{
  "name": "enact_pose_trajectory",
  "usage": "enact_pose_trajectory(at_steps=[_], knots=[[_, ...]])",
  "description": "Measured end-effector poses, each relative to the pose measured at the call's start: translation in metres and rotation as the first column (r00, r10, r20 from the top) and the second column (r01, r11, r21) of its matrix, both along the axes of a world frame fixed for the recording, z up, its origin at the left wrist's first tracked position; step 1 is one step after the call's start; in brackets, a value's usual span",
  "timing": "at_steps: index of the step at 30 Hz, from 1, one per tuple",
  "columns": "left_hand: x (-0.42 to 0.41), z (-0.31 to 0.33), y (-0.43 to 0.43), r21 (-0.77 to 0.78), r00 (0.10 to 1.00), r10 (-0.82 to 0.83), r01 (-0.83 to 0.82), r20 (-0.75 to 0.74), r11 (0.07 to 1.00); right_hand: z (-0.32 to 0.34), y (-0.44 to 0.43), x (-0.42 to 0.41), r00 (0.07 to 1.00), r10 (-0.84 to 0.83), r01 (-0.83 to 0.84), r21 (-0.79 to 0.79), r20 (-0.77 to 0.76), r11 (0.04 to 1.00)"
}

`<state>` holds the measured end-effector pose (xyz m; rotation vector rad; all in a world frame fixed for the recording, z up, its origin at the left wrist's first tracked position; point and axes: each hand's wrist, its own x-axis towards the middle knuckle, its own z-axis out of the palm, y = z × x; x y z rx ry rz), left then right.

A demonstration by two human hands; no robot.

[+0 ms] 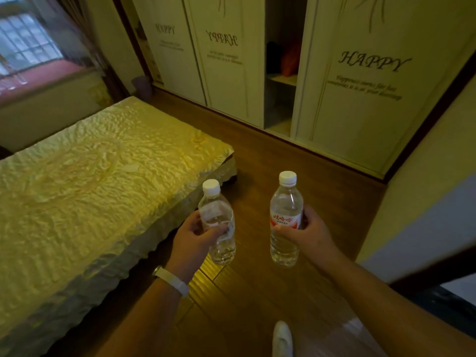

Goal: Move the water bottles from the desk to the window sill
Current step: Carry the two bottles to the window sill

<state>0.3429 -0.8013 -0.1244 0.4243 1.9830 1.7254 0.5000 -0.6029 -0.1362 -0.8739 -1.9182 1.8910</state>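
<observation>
I carry two clear plastic water bottles with white caps above a wooden floor. My left hand (197,235) grips the plain-labelled bottle (217,222) around its middle. My right hand (307,231) holds the red-labelled bottle (284,220), also upright. The window sill (38,78), reddish in colour, lies at the far upper left below a barred window, beyond the bed. The desk is out of view.
A bed with a yellow quilted cover (85,181) fills the left side. White wardrobe doors printed HAPPY (360,81) line the far wall, one gap standing open. A brown curtain (85,34) hangs by the window. My white shoe (282,338) shows at the bottom.
</observation>
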Motion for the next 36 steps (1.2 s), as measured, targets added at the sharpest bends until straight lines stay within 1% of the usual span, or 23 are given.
enact_pose_trajectory(at_steps=[6,10,14,19,22,25,28,31,36], knots=[[-0.041,0.016,0.076,0.029,0.999,-0.022,0.023,-0.037,0.999,0.009,0.076,-0.042,1.000,-0.022,0.022,0.037,0.006,0.999],[-0.079,0.018,0.109,0.033,0.998,-0.023,0.024,-0.052,0.999,0.017,0.111,-0.073,1.000,0.000,-0.001,0.035,0.014,0.999],[-0.125,0.012,0.136,0.021,0.997,-0.036,0.037,-0.062,0.999,0.010,0.139,-0.116,0.999,-0.025,0.024,0.019,0.048,1.000],[-0.208,-0.004,0.178,0.047,0.998,-0.039,0.041,-0.044,0.998,0.002,0.174,-0.191,0.996,-0.051,0.049,0.032,0.066,0.998],[-0.266,-0.014,0.207,0.066,0.998,-0.068,0.068,0.001,0.996,0.001,0.196,-0.242,0.992,-0.074,0.068,0.059,0.100,0.996],[-0.323,-0.014,0.238,0.086,0.992,-0.126,0.123,0.032,0.989,0.005,0.220,-0.293,0.985,-0.108,0.098,0.076,0.137,0.992],[-0.373,-0.010,0.268,0.100,0.989,-0.142,0.137,0.043,0.985,0.014,0.243,-0.337,0.977,-0.149,0.136,0.093,0.153,0.986],[-0.413,-0.001,0.296,0.108,0.986,-0.162,0.159,0.024,0.981,0.021,0.268,-0.374,0.974,-0.168,0.154,0.100,0.154,0.983],[-0.458,0.005,0.336,0.136,0.983,-0.173,0.165,0.053,0.977,0.025,0.308,-0.420,0.966,-0.210,0.190,0.131,0.154,0.973]])
